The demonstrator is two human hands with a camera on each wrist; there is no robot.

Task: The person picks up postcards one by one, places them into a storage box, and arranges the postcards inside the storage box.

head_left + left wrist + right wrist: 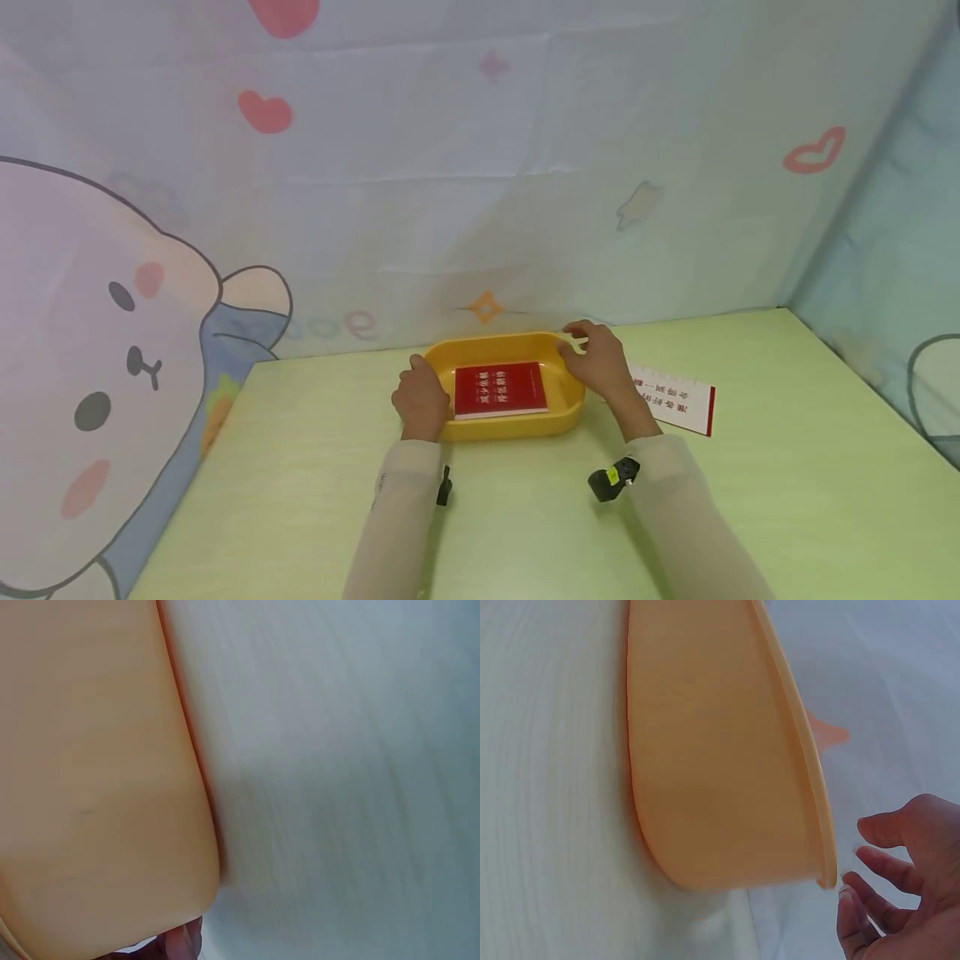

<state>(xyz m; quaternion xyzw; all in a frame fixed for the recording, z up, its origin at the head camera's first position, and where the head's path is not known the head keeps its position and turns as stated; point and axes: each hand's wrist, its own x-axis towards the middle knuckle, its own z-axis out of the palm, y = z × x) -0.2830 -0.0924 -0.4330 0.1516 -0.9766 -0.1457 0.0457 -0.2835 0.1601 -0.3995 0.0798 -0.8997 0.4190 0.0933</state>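
Observation:
A yellow plastic tray (517, 429) with rounded corners sits at the back of the table. Inside it lies a red book (501, 388) with white lettering and pale page edges. My left hand (420, 398) grips the tray's left end, and in the left wrist view a few fingertips (182, 941) show at the tray's corner. By the right end is my right hand (600, 362), its fingers loosely bent and spread. The right wrist view shows those fingers just off the tray's rim (810, 757), with nothing held.
A white printed booklet (678, 402) with a red edge lies on the table to the right, partly behind my right wrist. The pale green table (795, 467) ends at a printed cloth backdrop (465, 208) just behind the tray. Another cloth (900, 275) hangs along the right side.

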